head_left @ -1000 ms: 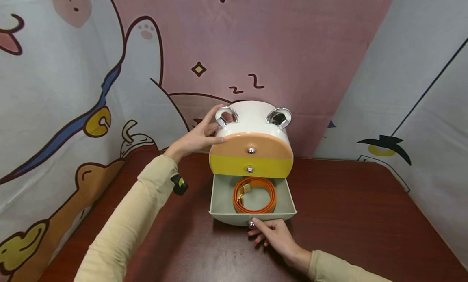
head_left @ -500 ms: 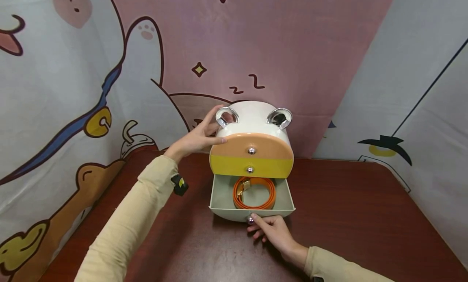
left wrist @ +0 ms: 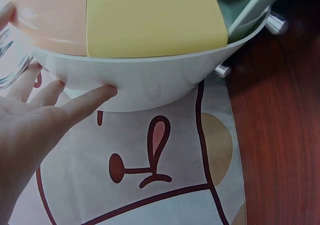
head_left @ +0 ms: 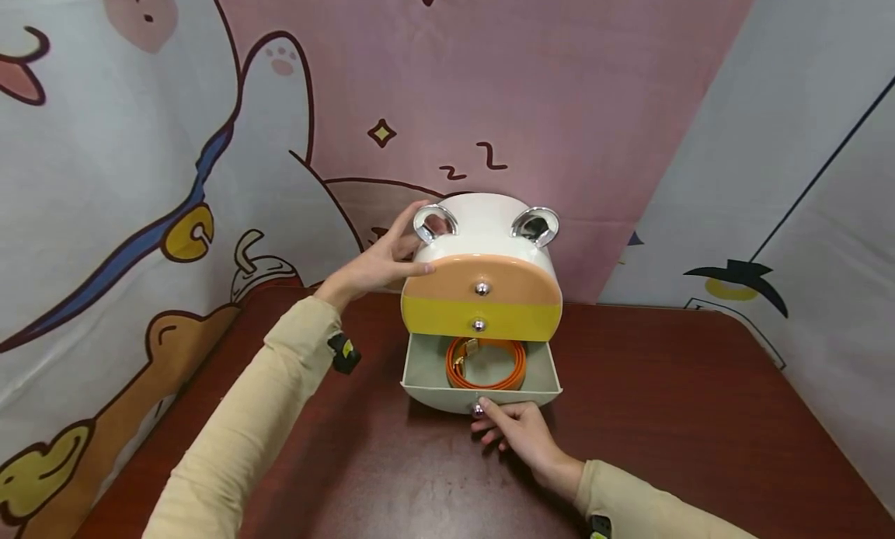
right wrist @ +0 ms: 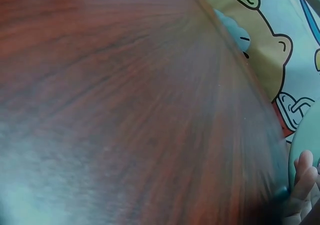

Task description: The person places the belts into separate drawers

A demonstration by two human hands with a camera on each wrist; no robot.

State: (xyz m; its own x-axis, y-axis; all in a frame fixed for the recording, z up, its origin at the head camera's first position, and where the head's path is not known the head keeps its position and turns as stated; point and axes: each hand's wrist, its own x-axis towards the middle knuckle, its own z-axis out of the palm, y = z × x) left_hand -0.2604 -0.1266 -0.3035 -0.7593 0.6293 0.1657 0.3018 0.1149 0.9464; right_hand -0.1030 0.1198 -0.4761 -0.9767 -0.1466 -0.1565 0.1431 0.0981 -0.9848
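A small white drawer box [head_left: 485, 224] with two silver ear-like rings stands on the table. Its orange [head_left: 447, 275] and yellow [head_left: 433, 315] drawers are closed. The pale green bottom drawer [head_left: 419, 368] is pulled out, and inside lies a coiled orange belt [head_left: 519, 366] with a gold buckle. My right hand [head_left: 524, 438] pinches the silver knob [head_left: 478, 409] of that drawer with thumb and fingers. My left hand [head_left: 381, 261] steadies the box's left side, straight fingers on the white shell [left wrist: 145, 80] and thumb at the front edge. Only fingertips of the right hand show in the right wrist view.
The dark red-brown table [head_left: 671, 415] carries the box near its back edge. Behind it hangs a cartoon-printed cloth [head_left: 559, 96], close to the back of the box. Bare tabletop fills most of the right wrist view.
The green drawer has slid partway inward, away from me, with the right hand moving along on its knob. More of the belt is covered by the drawer front. The left hand stays put.
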